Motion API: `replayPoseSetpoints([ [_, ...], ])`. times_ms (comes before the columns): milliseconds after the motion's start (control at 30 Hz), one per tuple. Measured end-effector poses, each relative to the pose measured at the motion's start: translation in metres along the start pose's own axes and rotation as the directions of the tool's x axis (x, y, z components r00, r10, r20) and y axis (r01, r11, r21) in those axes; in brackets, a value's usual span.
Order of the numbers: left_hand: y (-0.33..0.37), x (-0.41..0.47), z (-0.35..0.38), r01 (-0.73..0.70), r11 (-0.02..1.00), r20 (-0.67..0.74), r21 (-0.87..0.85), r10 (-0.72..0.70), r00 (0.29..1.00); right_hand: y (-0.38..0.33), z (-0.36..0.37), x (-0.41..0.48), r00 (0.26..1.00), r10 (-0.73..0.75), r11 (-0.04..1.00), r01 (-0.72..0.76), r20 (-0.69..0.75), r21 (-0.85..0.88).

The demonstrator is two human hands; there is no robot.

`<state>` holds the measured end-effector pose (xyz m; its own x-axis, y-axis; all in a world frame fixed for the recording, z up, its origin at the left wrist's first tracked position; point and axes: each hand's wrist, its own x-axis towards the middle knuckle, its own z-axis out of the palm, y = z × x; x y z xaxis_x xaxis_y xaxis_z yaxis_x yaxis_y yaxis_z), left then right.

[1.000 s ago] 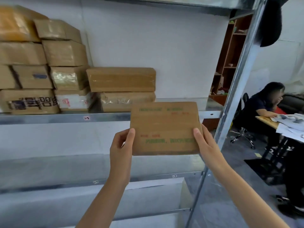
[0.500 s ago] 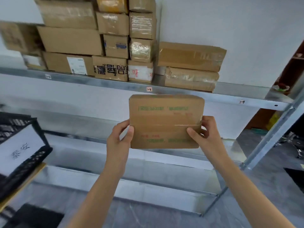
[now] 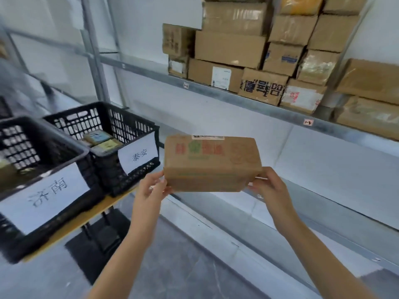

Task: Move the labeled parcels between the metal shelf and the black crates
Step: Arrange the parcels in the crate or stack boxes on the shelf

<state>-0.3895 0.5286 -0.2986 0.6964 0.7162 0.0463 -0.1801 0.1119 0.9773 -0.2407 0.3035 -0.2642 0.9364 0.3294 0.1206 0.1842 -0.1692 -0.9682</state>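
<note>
Black crates sit at left on a table (image 3: 90, 216). The near crate (image 3: 21, 145) hides most of its load; the far crate (image 3: 129, 126) holds a few small boxes (image 3: 101, 140). Left hand (image 3: 151, 188) and right hand (image 3: 269, 188) grip the parcel (image 3: 212, 165), fingers closed on its short ends. It hangs in the air, long axis left to right, just right of the far crate. Left hand is nearer the crates, so the drop is probably leftward. Metal shelf (image 3: 248, 102) above carries stacked parcels (image 3: 231, 48).
</note>
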Motion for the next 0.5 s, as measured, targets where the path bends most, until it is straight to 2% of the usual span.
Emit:
replayPoseSetpoints([
  [100, 0.001, 0.006, -0.027, -0.008, 1.0, -0.039, -0.002, 0.008, 0.999, 0.001, 0.03, 0.011, 0.995, 0.059, 0.983, -0.07, 0.075, 0.168],
  [333, 0.001, 0.034, -0.033, -0.029, 0.998, -0.116, 0.057, 0.035, 0.993, 0.006, 0.058, 0.047, 0.96, 0.197, 0.948, -0.238, 0.198, 0.212],
  [500, -0.001, 0.059, -0.012, -0.02, 1.0, -0.15, 0.018, 0.023, 0.988, 0.014, 0.06, 0.087, 0.942, 0.224, 0.887, -0.303, 0.251, 0.349],
])
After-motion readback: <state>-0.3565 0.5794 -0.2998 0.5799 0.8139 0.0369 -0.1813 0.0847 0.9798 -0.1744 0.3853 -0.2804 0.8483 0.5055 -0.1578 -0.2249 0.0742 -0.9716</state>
